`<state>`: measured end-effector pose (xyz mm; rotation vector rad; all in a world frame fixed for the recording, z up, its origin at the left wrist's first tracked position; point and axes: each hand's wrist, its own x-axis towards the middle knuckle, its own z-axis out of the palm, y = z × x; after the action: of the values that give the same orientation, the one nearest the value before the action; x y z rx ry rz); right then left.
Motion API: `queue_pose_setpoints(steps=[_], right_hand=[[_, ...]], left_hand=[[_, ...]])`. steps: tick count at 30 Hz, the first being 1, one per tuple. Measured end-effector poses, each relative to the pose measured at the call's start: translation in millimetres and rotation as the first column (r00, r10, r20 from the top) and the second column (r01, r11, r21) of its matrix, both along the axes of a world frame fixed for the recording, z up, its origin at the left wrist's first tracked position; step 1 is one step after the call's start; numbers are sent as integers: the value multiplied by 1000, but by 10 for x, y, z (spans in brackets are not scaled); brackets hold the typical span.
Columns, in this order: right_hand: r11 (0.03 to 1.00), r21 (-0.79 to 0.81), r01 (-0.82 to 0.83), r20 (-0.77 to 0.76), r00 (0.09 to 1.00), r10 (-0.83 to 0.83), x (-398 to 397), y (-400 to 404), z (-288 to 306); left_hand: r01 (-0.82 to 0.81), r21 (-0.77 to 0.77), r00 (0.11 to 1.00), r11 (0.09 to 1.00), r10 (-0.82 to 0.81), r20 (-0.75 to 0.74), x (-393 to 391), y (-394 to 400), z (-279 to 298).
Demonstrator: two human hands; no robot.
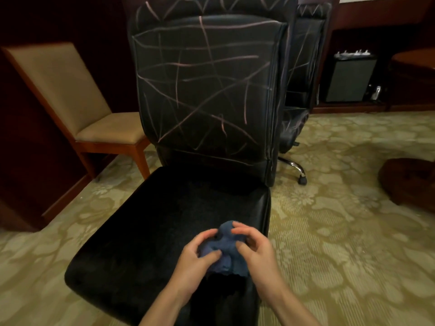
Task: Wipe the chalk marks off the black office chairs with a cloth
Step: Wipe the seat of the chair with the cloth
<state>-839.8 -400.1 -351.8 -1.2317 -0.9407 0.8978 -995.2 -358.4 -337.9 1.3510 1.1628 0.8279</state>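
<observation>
A black office chair stands right in front of me. Its backrest (207, 85) is crossed by many pale chalk lines, while its seat (164, 227) looks dark with no lines that I can make out. Over the seat's front right part, my left hand (197, 257) and my right hand (254, 248) both grip a bunched dark blue cloth (224, 248) between them, fingers curled into it. A second black office chair (303, 74) with chalk lines stands behind the first, to the right, mostly hidden.
A tan upholstered wooden chair (77, 100) stands at the left against dark wood panelling. A small black cabinet (350, 78) sits at the back right. A dark round piece of furniture (409, 180) is at the right edge. Patterned carpet (341, 231) covers the floor.
</observation>
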Motion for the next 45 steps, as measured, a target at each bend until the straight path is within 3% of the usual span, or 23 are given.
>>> queue_pose_setpoints(steps=[3,5,8,12,16,19,22,26,28,32,35,38,42,45], right_hand=[[1000,-6,-15,-80,997,14,11,135,-61],[999,-36,-20,-77,997,18,35,220,-156],[999,-36,11,177,984,-4,93,323,-334],[993,-75,-86,573,812,114,139,404,-510],[996,-52,-79,728,679,92,161,563,-500],[997,-74,-30,793,605,77,146,593,-531],[996,-90,-10,802,593,78,95,456,-525],[999,28,22,782,623,-35,73,491,-179],[998,52,41,786,614,-66,89,631,-31],[980,-135,148,786,617,15,136,733,-211],[942,-281,186,735,673,86,160,695,-276],[913,-365,183,684,718,130,179,742,-151],[831,-530,166,628,736,253,240,876,23],[790,-581,198,611,747,262,287,1021,171]], left_hand=[[-20,-84,999,996,23,29,-15,85,-83],[-35,10,998,999,36,-43,-33,136,-168],[99,290,960,952,-15,-280,-18,190,-235],[150,386,923,910,11,-385,32,440,-364],[253,431,906,866,-56,-421,40,600,-395],[299,436,894,849,-90,-440,8,683,-418],[355,481,880,802,-112,-462,-52,705,-383],[335,714,910,615,-13,-415,-59,752,-192],[309,760,918,571,29,-395,16,887,-117],[407,522,859,750,-119,-499,236,1087,-247],[399,276,856,874,-248,-455,299,1061,-312],[406,197,836,892,-276,-474,317,1073,-293],[539,84,720,838,-406,-563,372,1195,-175],[497,16,719,867,-402,-567,432,1360,-13]])
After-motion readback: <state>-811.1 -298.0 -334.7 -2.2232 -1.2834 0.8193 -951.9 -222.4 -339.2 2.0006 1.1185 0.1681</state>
